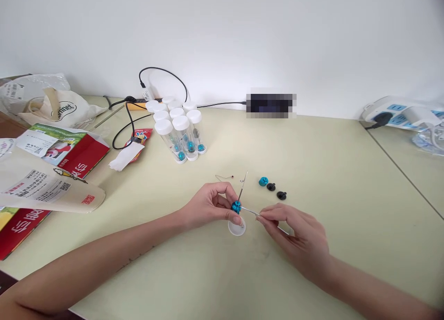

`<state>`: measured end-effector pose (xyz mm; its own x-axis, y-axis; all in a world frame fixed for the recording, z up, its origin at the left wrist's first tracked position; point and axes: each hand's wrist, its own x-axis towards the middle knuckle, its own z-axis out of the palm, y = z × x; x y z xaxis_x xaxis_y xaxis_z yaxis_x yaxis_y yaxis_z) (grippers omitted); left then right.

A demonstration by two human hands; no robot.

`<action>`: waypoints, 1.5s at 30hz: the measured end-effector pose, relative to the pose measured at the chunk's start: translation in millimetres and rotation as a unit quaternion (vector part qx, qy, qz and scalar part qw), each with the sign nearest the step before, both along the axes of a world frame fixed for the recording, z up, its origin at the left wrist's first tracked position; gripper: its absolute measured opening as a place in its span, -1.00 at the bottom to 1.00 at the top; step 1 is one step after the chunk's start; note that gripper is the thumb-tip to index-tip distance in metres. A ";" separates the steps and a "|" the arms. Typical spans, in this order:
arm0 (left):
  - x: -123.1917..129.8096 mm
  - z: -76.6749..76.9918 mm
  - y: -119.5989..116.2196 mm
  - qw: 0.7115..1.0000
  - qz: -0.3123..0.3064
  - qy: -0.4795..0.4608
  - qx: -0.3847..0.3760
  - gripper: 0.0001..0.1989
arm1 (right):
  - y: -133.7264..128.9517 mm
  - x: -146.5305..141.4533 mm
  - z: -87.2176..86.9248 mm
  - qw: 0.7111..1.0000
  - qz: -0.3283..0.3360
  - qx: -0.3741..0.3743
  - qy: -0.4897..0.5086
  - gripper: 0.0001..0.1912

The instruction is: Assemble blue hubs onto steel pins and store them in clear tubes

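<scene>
My left hand (217,203) pinches a small blue metal knob (236,206) between thumb and fingers. From its top a thin metal rod (244,185) with a small fitting rises at a slant. Under the fingertips lies a round white cap (237,229); whether the knob touches it I cannot tell. In my right hand (298,230) is a thin metal tool that looks like a hex key (250,212), its tip against the knob's right side. Beyond the hands lie another blue knob (263,181), two black thumbscrew-like pieces (281,196) and a thin wire with a dark red tip (231,176).
Several clear tubes with white caps (181,123) stand behind, with blue parts inside. A red snack packet (142,137) and black cable (129,121) lie beside them. Bags and a paper cup-shaped package (69,190) crowd the left. A power strip (398,112) sits far right.
</scene>
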<state>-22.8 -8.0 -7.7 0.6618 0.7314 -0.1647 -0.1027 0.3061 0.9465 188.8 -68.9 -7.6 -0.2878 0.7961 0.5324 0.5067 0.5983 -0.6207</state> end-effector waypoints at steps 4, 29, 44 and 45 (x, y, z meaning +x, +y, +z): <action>0.0 -1.1 -1.2 1.000 0.010 -0.008 -0.003 -0.68 | -1.4 -0.4 1.0 1.000 -0.005 0.009 -0.014 -0.86; 1.2 -1.3 -14.8 0.995 0.066 -0.038 0.070 -0.75 | -3.5 -1.8 14.0 0.993 0.030 0.092 -0.065 -0.84; -0.6 1.5 -19.5 0.984 0.059 -0.005 0.168 -0.82 | -7.4 7.5 36.4 0.914 0.096 0.322 -0.226 -0.70; -1.0 2.0 -18.9 0.980 0.065 0.007 0.186 -0.82 | -7.2 7.7 37.8 0.907 0.098 0.334 -0.239 -0.71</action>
